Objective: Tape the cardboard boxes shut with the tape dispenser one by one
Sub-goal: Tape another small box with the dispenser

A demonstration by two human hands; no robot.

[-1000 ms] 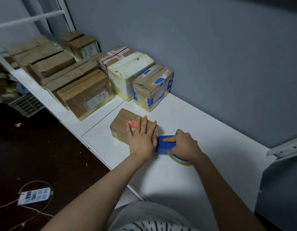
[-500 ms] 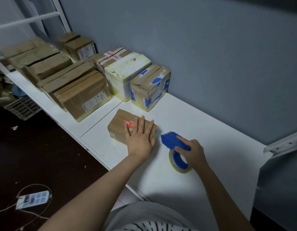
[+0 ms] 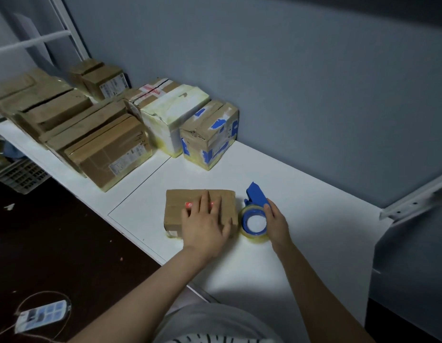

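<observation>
A small flat cardboard box [image 3: 180, 206] with a red sticker lies on the white table [image 3: 314, 206] near its front edge. My left hand [image 3: 205, 224] rests flat on top of the box, fingers spread. Just right of the box stands the blue tape dispenser [image 3: 254, 209] with its yellowish tape roll, touching the table. My right hand [image 3: 277, 224] grips the dispenser from its right side, fingers curled round the roll's holder.
Several taped cardboard boxes [image 3: 111, 149] line the back left of the table, the nearest one with blue tape patches [image 3: 210, 134]. A grey wall runs behind. A white metal bracket [image 3: 413, 199] juts at the right. A power strip [image 3: 41, 315] lies on the dark floor.
The small box has turned and slid toward the table's front edge under my left hand. My right hand lifted the dispenser off the box end and set it upright beside the box.
</observation>
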